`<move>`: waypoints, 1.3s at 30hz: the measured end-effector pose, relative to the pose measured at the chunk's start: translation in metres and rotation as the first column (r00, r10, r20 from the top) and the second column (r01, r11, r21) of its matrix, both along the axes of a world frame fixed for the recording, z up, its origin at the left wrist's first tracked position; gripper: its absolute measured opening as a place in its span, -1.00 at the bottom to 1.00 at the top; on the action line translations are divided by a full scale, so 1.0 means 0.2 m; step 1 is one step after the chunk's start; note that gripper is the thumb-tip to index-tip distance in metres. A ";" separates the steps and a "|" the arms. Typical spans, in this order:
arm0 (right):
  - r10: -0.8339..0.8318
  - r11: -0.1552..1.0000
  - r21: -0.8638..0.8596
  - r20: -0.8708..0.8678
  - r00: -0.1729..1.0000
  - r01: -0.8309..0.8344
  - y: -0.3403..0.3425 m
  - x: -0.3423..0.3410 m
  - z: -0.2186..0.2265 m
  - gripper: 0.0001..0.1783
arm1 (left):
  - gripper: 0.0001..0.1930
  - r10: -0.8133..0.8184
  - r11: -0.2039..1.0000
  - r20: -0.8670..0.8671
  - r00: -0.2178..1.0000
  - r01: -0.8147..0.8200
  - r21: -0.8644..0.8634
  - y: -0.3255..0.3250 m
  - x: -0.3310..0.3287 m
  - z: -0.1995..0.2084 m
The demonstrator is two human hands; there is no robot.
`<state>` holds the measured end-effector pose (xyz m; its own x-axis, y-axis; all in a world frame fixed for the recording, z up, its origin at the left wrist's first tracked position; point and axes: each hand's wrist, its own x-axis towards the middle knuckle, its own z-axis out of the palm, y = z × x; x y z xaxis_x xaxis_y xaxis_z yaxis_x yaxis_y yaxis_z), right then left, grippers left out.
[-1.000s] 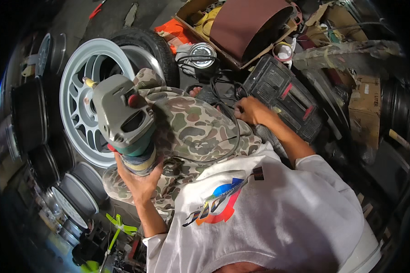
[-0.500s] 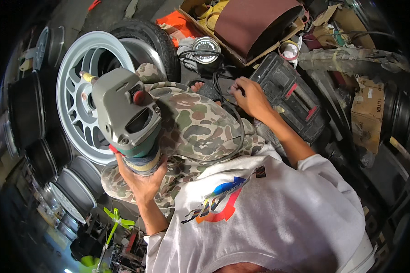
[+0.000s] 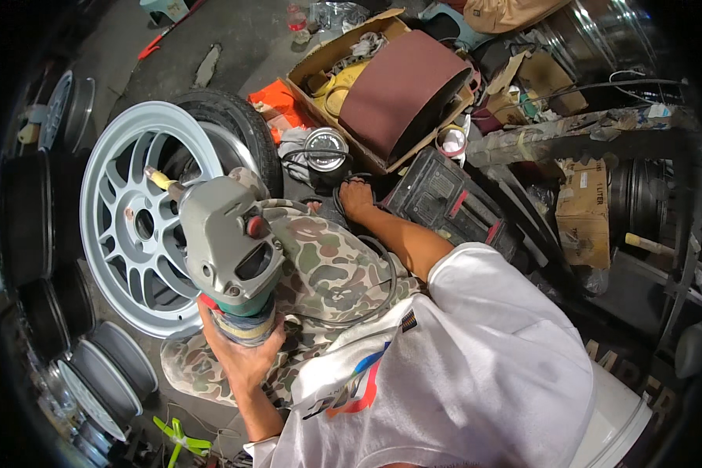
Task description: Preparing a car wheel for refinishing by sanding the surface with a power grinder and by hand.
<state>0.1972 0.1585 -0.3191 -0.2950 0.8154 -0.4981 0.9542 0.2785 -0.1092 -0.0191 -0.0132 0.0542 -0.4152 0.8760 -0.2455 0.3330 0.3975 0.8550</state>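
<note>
My left hand [image 3: 246, 357] is wrapped round the taped handle of a grey and green power grinder [image 3: 218, 222]. The tool's narrow, yellow-banded tip points at the silver alloy wheel [image 3: 129, 225], which leans upright in front of me on the left. Whether the tip touches the wheel I cannot tell. Further off, beyond my camouflage-covered knee, my right hand [image 3: 356, 200] has its fingers curled round a black power cord [image 3: 336, 200]. The cord also loops across my lap. Close to that hand are a dark can with a metal lid [image 3: 326, 143] and a black toolbox [image 3: 437, 187].
Behind the wheel stands a tyre [image 3: 246, 117]. A cardboard box [image 3: 386, 165] holds a big brown sanding belt [image 3: 402, 86]. More rims [image 3: 117, 370] are stacked at the left. A long wrapped bar [image 3: 522, 144] and a carton [image 3: 583, 207] lie to the right.
My right hand has reached forward and left, down to the cord beside the can. My left hand still grips the grinder. The whole view has shifted, with more floor showing at the top.
</note>
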 end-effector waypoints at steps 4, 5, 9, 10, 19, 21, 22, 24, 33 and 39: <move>0.080 0.994 -0.078 0.036 0.996 -0.077 -0.01 0.05 -0.04 -0.66 | -0.15 0.003 1.000 0.078 0.997 -0.003 -0.005 0.03 0.01 0.02; 0.044 0.992 -0.116 -0.049 0.998 -0.049 0.00 0.06 -0.05 -0.64 | -0.16 -0.013 1.000 0.060 0.998 0.012 0.025 0.04 0.01 0.01; -0.094 0.957 -0.291 -0.284 0.954 0.007 -0.01 0.02 0.35 -0.57 | 0.04 -0.127 0.985 -0.035 0.991 0.131 0.112 0.01 -0.04 -0.05; -0.096 0.956 -0.292 -0.282 0.954 0.010 -0.04 0.01 0.45 -0.57 | 0.04 -0.130 0.985 -0.034 0.991 0.133 0.111 0.00 -0.03 -0.04; -0.034 0.994 -0.107 -0.341 0.939 -0.003 -0.06 0.33 1.33 -0.61 | -0.15 -0.060 0.992 0.060 0.996 0.052 0.117 0.05 0.02 0.01; 0.097 0.990 -0.056 -0.365 0.926 -0.126 0.01 0.48 1.62 -0.65 | -0.16 -0.045 0.994 0.072 0.996 0.037 0.103 0.04 0.01 0.02; -0.010 0.993 -0.114 -0.355 0.935 -0.033 0.05 0.54 1.78 -0.63 | -0.16 -0.055 0.992 0.048 0.997 0.049 0.117 0.05 0.01 0.01; -0.086 0.986 -0.164 -0.323 0.942 0.034 0.11 0.65 2.03 -0.62 | -0.17 -0.062 0.989 0.006 0.998 0.061 0.138 0.04 0.00 -0.01; -0.145 0.949 0.303 0.153 0.978 0.093 0.20 0.99 1.95 -0.69 | -0.21 -0.092 0.989 0.044 0.995 0.086 0.121 0.08 0.01 0.01; -0.194 0.869 0.458 -0.033 0.980 0.187 0.37 1.07 2.04 -0.63 | -0.21 -0.091 0.987 -0.015 0.996 0.092 0.133 0.09 0.01 0.00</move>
